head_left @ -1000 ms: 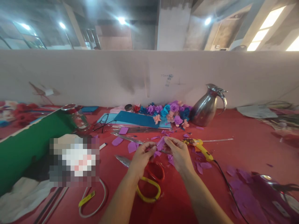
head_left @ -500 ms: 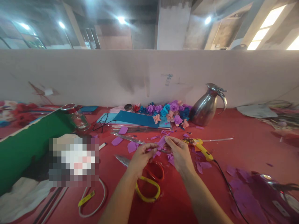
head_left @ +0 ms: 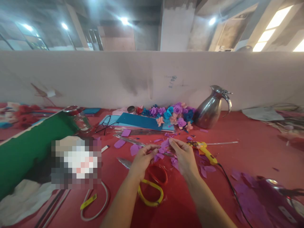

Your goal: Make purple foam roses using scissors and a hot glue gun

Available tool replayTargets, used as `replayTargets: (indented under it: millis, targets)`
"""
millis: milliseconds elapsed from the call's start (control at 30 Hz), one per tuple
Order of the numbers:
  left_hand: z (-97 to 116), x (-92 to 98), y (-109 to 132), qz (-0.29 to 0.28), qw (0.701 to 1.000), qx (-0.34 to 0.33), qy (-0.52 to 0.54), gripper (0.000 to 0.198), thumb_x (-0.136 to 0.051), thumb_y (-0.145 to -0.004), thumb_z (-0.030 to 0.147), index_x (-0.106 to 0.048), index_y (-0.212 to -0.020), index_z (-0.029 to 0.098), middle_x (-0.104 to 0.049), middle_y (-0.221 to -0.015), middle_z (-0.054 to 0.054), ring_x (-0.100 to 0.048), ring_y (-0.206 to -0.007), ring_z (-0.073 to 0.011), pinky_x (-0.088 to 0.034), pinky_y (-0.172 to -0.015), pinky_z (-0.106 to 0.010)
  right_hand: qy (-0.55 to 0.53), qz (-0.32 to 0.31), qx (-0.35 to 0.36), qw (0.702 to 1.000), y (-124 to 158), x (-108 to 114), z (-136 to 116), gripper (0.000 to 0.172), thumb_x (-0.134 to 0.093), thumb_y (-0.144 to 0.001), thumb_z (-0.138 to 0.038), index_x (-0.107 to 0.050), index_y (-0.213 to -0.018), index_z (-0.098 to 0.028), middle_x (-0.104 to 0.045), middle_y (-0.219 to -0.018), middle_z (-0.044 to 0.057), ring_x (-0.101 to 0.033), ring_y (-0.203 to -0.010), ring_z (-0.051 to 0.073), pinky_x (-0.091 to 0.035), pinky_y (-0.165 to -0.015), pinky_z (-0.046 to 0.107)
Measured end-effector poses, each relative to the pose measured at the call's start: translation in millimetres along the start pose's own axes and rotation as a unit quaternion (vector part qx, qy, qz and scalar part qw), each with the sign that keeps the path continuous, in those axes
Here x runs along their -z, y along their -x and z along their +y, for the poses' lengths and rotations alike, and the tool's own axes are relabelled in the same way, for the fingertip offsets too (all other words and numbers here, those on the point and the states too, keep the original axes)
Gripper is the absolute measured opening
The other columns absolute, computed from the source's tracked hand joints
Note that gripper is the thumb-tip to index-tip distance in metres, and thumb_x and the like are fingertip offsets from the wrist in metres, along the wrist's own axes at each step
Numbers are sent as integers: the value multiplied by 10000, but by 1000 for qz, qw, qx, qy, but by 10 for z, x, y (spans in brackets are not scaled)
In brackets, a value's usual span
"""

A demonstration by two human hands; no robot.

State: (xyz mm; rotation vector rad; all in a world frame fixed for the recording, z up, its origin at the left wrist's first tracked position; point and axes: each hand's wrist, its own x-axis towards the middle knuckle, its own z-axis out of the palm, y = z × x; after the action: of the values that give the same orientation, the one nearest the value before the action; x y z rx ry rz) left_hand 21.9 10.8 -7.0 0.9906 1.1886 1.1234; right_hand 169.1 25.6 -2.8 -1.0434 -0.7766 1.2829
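Left hand (head_left: 142, 160) and right hand (head_left: 184, 155) at centre frame, fingertips pinched together on a small purple paper piece (head_left: 163, 145), scissors (head_left: 152, 185) just below on the red bench (head_left: 249, 152), yellow glue gun (head_left: 204, 150) right of the hands

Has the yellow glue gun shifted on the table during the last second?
No. The yellow glue gun lies at the same spot and angle below the metal jug; only the camera drifted slightly.
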Motion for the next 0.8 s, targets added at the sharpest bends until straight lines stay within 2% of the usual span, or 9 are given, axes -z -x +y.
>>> replayTargets:
  millis: [67, 267, 467, 800]
  targets:
    - [25, 12, 10, -2, 1000, 0, 4, 365, -727, -646, 372, -683, -924, 140, -509, -581, 35, -351, -452, -46, -270, -457, -197, 1, 4, 0, 1000, 4, -3, -7, 303, -781, -570, -420, -725, -718, -161, -627, -589, -13, -522, -548, 110, -451, -577, 247]
    - [38, 9, 34, -59, 998, -1, 2, 433, -731, -658, 364, -656, -1030, 157, -518, -602, 30, -398, -468, -54, -320, -479, -198, -4, -2, -18, 1000, 30, -17, -1, 322, -780, -557, -449, -723, -717, -174, -615, -580, -5, -519, -540, 127, -476, -545, 264]
    - [6, -18, 18, -30, 1000, -4, 2, 341, -742, -636, 367, -677, -894, 153, -497, -552, 38, -384, -466, -59, -299, -470, -197, 7, -10, -17, 1000, 50, -47, -15, 325, -779, -551, -455, -731, -711, -176, -651, -628, 15, -522, -537, 126, -485, -553, 267]
    - [10, -17, 16, -17, 1000, -5, 1, 331, -735, -636, 397, -663, -845, 151, -441, -512, 57, -327, -448, -56, -251, -457, -202, 15, -19, -3, 1000, 59, -59, 15, 277, -765, -588, -430, -730, -709, -183, -636, -602, -4, -512, -540, 115, -478, -574, 252]
